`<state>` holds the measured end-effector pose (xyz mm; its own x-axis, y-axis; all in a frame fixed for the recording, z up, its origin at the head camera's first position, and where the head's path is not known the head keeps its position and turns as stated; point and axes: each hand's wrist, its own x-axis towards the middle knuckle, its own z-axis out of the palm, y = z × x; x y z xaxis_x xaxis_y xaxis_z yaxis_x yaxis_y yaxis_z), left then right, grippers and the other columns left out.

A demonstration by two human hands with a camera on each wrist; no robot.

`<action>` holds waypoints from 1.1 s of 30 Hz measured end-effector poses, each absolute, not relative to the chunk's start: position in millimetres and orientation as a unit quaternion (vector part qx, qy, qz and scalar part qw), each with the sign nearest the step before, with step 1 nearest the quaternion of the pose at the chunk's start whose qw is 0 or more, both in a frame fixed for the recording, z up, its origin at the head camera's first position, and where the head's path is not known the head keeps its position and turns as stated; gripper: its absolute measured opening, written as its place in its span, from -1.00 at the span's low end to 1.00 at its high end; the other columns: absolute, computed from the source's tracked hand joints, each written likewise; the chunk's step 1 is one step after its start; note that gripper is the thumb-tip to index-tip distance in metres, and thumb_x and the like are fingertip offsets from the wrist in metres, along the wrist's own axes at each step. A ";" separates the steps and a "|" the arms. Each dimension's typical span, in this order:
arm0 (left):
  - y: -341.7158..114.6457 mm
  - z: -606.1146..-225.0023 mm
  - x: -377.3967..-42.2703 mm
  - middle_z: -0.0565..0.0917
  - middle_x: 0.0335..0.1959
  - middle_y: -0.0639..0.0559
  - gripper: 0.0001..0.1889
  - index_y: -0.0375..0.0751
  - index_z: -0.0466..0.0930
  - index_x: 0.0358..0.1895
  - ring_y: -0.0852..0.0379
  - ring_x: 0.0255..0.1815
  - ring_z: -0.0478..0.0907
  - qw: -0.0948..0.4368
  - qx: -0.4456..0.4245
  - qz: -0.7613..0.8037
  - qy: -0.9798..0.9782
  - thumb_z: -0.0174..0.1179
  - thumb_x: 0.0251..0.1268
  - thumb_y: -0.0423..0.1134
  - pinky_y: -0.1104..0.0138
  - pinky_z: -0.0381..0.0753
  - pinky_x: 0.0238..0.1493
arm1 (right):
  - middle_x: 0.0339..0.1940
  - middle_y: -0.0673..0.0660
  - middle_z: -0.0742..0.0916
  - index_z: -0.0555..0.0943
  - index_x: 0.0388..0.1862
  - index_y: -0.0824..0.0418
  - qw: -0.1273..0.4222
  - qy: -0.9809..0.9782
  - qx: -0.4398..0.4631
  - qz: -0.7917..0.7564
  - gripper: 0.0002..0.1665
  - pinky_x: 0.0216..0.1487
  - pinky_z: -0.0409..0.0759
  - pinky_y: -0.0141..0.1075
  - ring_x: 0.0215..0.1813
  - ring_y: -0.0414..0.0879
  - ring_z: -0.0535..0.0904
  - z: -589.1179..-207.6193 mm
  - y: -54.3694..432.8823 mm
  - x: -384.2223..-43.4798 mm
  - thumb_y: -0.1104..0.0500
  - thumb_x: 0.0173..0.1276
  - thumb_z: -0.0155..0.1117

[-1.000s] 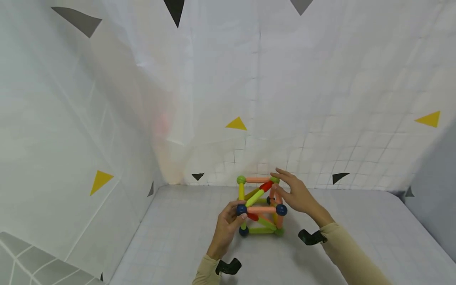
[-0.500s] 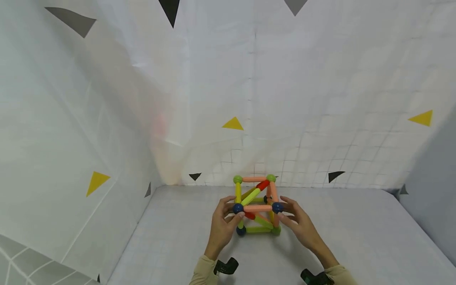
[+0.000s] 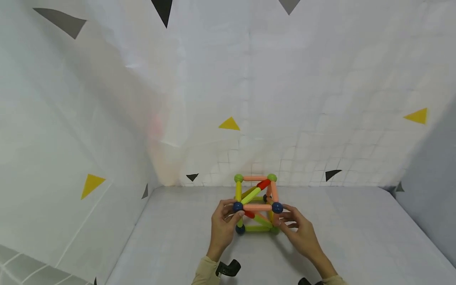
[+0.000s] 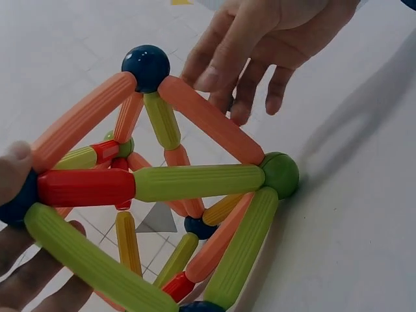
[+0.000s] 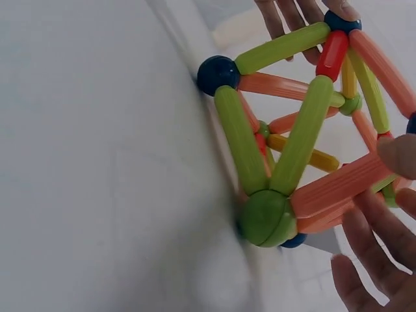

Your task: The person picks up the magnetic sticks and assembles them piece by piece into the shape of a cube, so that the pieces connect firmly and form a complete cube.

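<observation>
A box-shaped frame of magnetic building sticks and balls (image 3: 258, 207) stands on the table, with salmon, lime, yellow and red sticks. My left hand (image 3: 222, 225) holds its upper front left corner, thumb and fingers around a navy ball (image 3: 238, 207). At the opposite front side, my right hand (image 3: 301, 233) has its thumb and fingers about the upright salmon stick (image 5: 344, 185) below the other navy ball (image 3: 277, 208). In the right wrist view the thumb overlaps that stick and the fingertips lie along its lower edge. A green ball (image 4: 281, 175) joins the sticks at the bottom corner.
The pale table (image 3: 178, 237) meets a white back wall (image 3: 303, 99) printed with grid lines and triangles. Side walls close it in at left (image 3: 71, 130) and right (image 3: 434, 190). Dark wrist cameras (image 3: 228, 268) sit at the sleeves.
My right hand has come down from the green ball at the top back right to the front right upright. The left hand keeps its hold at the front left corner.
</observation>
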<state>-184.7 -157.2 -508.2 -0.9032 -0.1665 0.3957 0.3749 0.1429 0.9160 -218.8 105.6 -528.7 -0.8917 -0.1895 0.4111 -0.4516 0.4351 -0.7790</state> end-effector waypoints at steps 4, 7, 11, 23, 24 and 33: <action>-152.0 -508.8 -184.7 0.80 0.04 -0.12 -0.51 -0.10 0.54 0.32 -0.01 0.05 0.78 0.215 -0.069 -0.644 -0.731 0.44 0.39 -0.22 0.32 0.76 0.04 | 0.13 0.16 0.81 0.39 0.62 -0.04 0.158 -0.839 0.186 0.486 -0.20 -0.03 0.73 -0.10 0.05 0.03 0.75 -522.2 103.6 -219.9 0.10 0.46 0.48; -149.8 -508.8 -185.0 0.81 0.02 -0.13 -0.44 -0.08 0.48 0.42 0.00 0.07 0.78 0.214 -0.062 -0.637 -0.738 0.42 0.42 -0.18 0.31 0.75 0.09 | 0.18 0.18 0.79 0.35 0.65 -0.10 0.158 -0.839 0.186 0.486 -0.21 0.00 0.73 -0.01 0.09 0.05 0.74 -516.7 98.9 -220.4 0.05 0.53 0.41; -145.8 -509.8 -185.4 0.81 0.05 -0.13 -0.41 -0.08 0.46 0.47 0.02 0.09 0.77 0.211 -0.059 -0.630 -0.745 0.39 0.45 -0.15 0.30 0.73 0.13 | 0.15 0.14 0.79 0.49 0.56 -0.02 0.170 -0.844 0.175 0.478 -0.35 -0.04 0.75 -0.07 0.04 0.01 0.76 -512.6 96.3 -218.3 0.03 0.54 0.40; -139.2 -506.7 -188.4 0.78 0.18 -0.10 -0.42 -0.10 0.47 0.48 0.01 0.16 0.77 0.214 -0.070 -0.626 -0.747 0.38 0.46 -0.14 0.29 0.72 0.15 | 0.01 0.07 0.81 0.63 0.40 0.13 0.212 -0.834 0.176 0.478 -0.48 -0.11 0.76 -0.27 -0.09 -0.13 0.74 -505.9 100.6 -218.1 0.14 0.50 0.44; -139.3 -506.6 -188.3 0.78 0.18 -0.09 -0.42 -0.10 0.47 0.48 0.01 0.15 0.77 0.212 -0.069 -0.626 -0.747 0.38 0.46 -0.14 0.29 0.72 0.15 | 0.00 0.07 0.81 0.63 0.39 0.13 0.212 -0.835 0.175 0.477 -0.48 -0.11 0.76 -0.26 -0.10 -0.13 0.74 -506.0 100.5 -218.0 0.14 0.50 0.45; -139.5 -509.8 -189.5 0.79 0.15 -0.12 -0.42 -0.16 0.49 0.46 0.00 0.11 0.78 0.211 -0.069 -0.626 -0.748 0.39 0.46 -0.15 0.33 0.73 0.09 | -0.01 0.06 0.83 0.67 0.35 0.14 0.215 -0.840 0.167 0.469 -0.51 -0.13 0.76 -0.22 -0.12 -0.15 0.73 -504.0 101.3 -215.1 0.14 0.49 0.46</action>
<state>-189.5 -139.5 -509.8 -0.9014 -0.1617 0.4017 0.3669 0.2073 0.9069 -215.1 101.3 -504.0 -0.8514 -0.0793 0.5186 -0.4829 0.5048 -0.7156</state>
